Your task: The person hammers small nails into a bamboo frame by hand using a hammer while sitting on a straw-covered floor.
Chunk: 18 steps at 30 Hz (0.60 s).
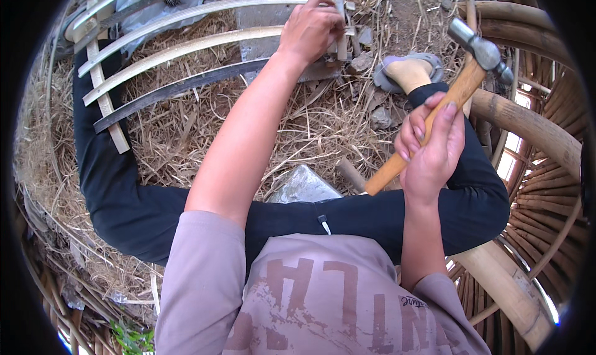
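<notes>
My right hand grips a ball-peen hammer by its wooden handle, the metal head raised up and to the right. At the far side my left hand has its fingers curled in at the right end of a slatted wooden frame. What those fingers pinch is hidden. Several long pale slats and a dark slat run across the frame. Their left ends lie on a crosspiece, and another crosspiece stands beside my left fingers.
Beneath the frame's right part lies a flat grey slab. Straw covers the ground between my legs, with a clear plastic packet near my lap. My sandalled foot is beyond the hammer. Bamboo poles stand at the right.
</notes>
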{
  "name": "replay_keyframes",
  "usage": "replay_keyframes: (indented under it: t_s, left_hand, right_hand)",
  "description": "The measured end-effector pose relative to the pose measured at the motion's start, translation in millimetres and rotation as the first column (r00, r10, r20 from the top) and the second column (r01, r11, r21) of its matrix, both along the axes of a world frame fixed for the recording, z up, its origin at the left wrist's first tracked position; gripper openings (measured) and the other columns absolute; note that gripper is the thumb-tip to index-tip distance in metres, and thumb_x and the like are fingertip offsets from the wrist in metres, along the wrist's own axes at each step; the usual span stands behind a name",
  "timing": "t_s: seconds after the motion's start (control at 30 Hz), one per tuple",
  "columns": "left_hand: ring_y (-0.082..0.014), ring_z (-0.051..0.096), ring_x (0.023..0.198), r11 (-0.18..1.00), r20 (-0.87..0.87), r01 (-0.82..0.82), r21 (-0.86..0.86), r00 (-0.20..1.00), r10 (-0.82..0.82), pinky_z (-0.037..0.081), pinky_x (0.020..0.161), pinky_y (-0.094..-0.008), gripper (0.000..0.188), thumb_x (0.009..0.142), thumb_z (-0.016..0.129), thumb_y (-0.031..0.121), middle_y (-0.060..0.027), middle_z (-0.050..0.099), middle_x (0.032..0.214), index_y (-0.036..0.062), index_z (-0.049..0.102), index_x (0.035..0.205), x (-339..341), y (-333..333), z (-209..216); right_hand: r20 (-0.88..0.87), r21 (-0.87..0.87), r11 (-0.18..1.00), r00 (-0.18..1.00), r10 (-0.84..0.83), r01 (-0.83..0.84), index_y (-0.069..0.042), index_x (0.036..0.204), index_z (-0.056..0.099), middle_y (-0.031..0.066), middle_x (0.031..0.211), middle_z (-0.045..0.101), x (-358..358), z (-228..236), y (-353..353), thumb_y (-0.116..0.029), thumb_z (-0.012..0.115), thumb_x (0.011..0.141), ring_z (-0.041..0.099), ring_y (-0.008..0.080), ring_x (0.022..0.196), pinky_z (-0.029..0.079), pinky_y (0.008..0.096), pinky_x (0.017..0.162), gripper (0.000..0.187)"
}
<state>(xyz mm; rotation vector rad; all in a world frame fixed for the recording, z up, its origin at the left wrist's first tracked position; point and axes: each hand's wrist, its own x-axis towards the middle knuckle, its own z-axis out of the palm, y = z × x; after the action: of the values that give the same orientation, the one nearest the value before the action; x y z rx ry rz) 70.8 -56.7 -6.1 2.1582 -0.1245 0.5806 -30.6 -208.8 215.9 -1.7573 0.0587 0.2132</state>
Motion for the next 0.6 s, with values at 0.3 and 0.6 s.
replay_keyframes:
  t_s: [0.3,0.6]
  left_hand:
    - [-0.0217,0.062,0.116,0.999,0.014,0.03,-0.019,0.999,-0.03,0.05,0.094,-0.0411,0.009,0.077,0.078,0.016,0.0028,0.076,0.099,0.0148,0.078,0.086,2.9,-3.2,0.5]
    - [-0.022,0.062,0.118,1.0,-0.002,0.01,-0.029,1.0,-0.01,0.05,0.097,-0.0425,0.011,0.076,0.08,0.013,0.0015,0.077,0.099,0.0128,0.078,0.086,-0.2,-2.9,0.8]
  right_hand:
    - [-0.222,-0.253,0.967,0.97,-0.095,0.037,-0.01,0.103,0.048,-0.007,0.07,0.042,3.6,-36.2,-19.5,-0.032,0.049,0.111,0.035,-0.0004,0.049,0.028,0.0179,0.04,0.024]
    - [0.066,-0.711,0.703,0.993,0.1,-0.023,0.001,0.098,0.055,0.0187,0.062,0.056,14.7,-92.2,-8.5,-0.023,0.047,0.109,0.06,0.039,0.058,0.043,0.0497,0.057,0.027]
